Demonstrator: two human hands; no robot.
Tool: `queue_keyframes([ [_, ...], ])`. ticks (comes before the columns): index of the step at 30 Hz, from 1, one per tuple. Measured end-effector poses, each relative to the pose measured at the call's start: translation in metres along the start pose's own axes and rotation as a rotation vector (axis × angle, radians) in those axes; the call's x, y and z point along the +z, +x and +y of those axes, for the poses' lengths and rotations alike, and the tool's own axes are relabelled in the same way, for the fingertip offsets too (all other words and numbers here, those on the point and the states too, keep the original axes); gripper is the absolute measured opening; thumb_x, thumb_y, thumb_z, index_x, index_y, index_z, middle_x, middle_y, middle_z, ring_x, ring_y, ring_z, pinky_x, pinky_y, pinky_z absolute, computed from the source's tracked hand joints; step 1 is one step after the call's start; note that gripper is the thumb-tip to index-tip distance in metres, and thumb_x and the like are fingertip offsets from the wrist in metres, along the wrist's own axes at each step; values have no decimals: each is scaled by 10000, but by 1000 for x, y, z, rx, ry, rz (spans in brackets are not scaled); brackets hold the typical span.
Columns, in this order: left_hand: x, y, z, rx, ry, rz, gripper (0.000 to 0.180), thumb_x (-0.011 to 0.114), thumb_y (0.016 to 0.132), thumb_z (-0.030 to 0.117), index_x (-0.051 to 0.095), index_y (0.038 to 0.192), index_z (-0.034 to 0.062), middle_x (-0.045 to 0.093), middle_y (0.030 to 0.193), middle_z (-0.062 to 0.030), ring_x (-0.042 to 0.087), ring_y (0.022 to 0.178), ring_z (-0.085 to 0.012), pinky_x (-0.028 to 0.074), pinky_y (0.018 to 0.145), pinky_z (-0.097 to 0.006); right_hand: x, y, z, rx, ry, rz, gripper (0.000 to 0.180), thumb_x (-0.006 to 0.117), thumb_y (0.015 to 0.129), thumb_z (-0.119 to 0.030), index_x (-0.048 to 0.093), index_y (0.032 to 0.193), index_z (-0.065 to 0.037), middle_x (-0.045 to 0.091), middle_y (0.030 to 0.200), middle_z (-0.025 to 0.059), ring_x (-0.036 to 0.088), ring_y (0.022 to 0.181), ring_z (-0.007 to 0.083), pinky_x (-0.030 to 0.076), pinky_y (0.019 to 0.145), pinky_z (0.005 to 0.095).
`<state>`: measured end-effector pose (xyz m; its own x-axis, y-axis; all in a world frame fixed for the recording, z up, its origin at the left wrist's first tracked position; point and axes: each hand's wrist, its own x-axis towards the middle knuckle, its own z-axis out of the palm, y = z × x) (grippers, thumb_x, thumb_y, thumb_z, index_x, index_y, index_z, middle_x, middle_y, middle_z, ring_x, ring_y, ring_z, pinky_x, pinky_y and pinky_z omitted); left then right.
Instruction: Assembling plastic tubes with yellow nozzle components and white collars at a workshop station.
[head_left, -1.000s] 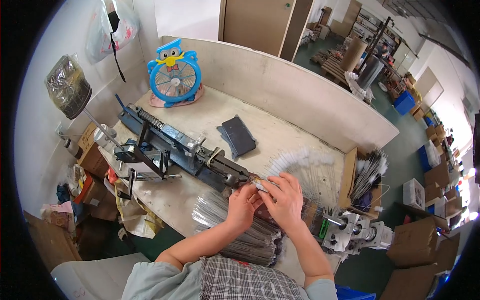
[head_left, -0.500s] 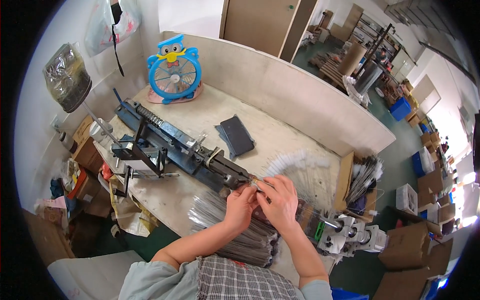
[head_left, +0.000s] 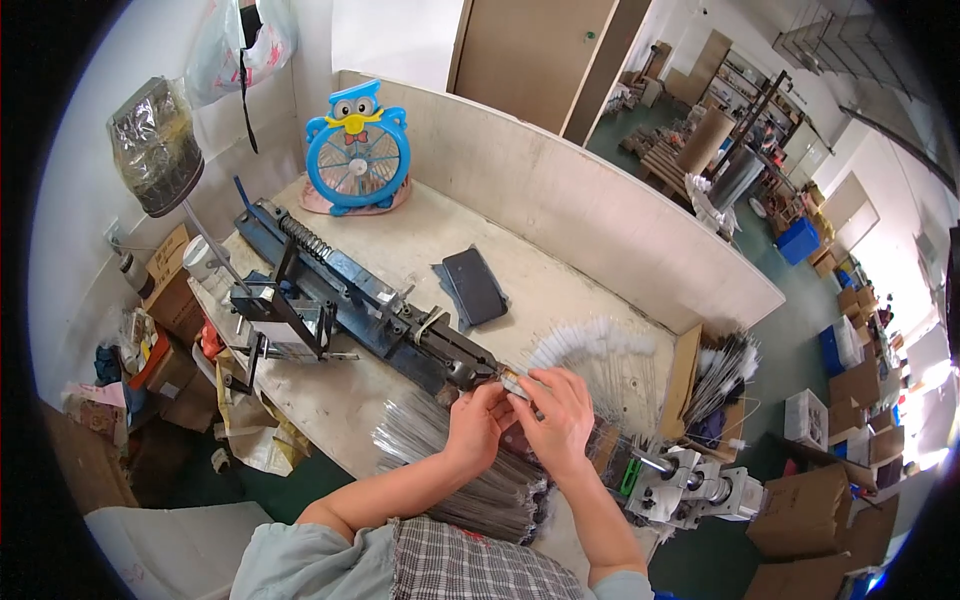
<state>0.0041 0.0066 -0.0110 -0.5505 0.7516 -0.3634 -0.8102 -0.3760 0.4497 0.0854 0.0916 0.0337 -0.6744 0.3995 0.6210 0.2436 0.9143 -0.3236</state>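
Observation:
My left hand [head_left: 476, 432] is closed in a pinch just below the front end of a long black and blue bench machine [head_left: 440, 345]; what its fingertips hold, if anything, is hidden. Beside it, my right hand [head_left: 556, 418] has thumb and fingers closed on a small whitish piece [head_left: 514, 384] at the machine's tip. The two hands' fingertips nearly meet there. Under my forearms lies a thick bundle of thin metal wires [head_left: 455, 465]. Past my right hand, thin wires with white bristly ends [head_left: 590, 343] fan out over the table.
A black phone [head_left: 474, 287] lies on a dark cloth behind the machine. A blue cartoon fan [head_left: 358, 160] stands at the back left. To the right are a silver clamp-like device [head_left: 695, 487] and a carton of wires [head_left: 683, 385]. A low partition [head_left: 560, 190] edges the table.
The view has shifted slightly. My hands stay at the machine's tip; my right fingers have changed position a little, and the whitish piece shows more clearly.

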Motion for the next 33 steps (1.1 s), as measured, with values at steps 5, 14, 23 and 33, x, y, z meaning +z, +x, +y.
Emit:
queue_keyframes([
  [5, 7, -3, 1, 12, 12, 7, 103, 517, 885, 130, 566, 902, 41, 606, 863, -34, 613, 819, -143, 497, 744, -295, -3, 1, 0, 12, 23, 0, 231, 741, 652, -127, 689, 868, -63, 633, 941, 56, 575, 924, 258, 458, 794, 370],
  [14, 6, 1, 1, 19, 35, 6, 116, 526, 879, 139, 563, 930, 41, 605, 902, -41, 606, 836, -149, 494, 765, -299, 0, 6, 1, 18, -8, 27, 255, 737, 674, -167, 675, 915, -110, 625, 931, 4, 574, 931, 217, 441, 775, 349],
  [23, 19, -17, 17, -74, 122, 69, 605, 331, 948, 512, 418, 1216, -24, 530, 1133, -156, 558, 983, -228, 470, 869, -367, -26, -14, 9, 110, -93, -205, 155, 704, 714, -178, 679, 839, -91, 626, 777, 27, 565, 841, 225, 428, 729, 365],
  [33, 2, -22, 20, -144, 456, -57, 580, 310, 971, 471, 399, 1302, 4, 494, 1274, -122, 504, 1124, -219, 418, 930, -366, -46, -21, 2, 200, 103, -106, 87, 657, 764, -152, 668, 827, -92, 643, 805, 42, 591, 793, 240, 457, 688, 379],
])
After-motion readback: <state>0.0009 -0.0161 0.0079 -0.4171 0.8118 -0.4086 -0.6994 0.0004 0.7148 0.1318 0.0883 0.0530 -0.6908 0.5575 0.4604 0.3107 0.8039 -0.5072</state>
